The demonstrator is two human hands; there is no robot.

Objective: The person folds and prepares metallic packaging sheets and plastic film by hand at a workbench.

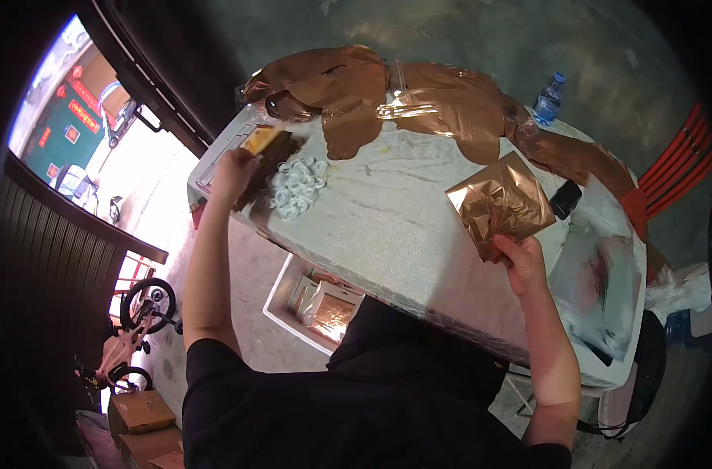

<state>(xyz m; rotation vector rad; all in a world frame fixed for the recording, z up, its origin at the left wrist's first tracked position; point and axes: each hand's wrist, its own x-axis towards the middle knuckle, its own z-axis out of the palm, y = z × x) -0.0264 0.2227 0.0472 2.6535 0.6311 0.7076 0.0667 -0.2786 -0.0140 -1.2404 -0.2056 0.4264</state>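
Two hands: set wide apart over the table (387, 211), apparently because what each attends to sits at opposite ends.
Right hand (524, 262): pinching the gold foil piece (503, 195) by its near edge, thumb on top, a hold that seems to leave most of its face uncovered.
Gold foil piece: creased, over the table's right part, near the dark phone (566, 199).
Left hand (233, 168): at the yellow packet (264, 141); I cannot tell whether the fingers grip it.
White coils (297, 187): heaped near the left hand, probably for easy reach.
Brown foil sheets (317, 78): along the far edge, perhaps pushed out of the way.
Bottle (549, 100): upright beside them.
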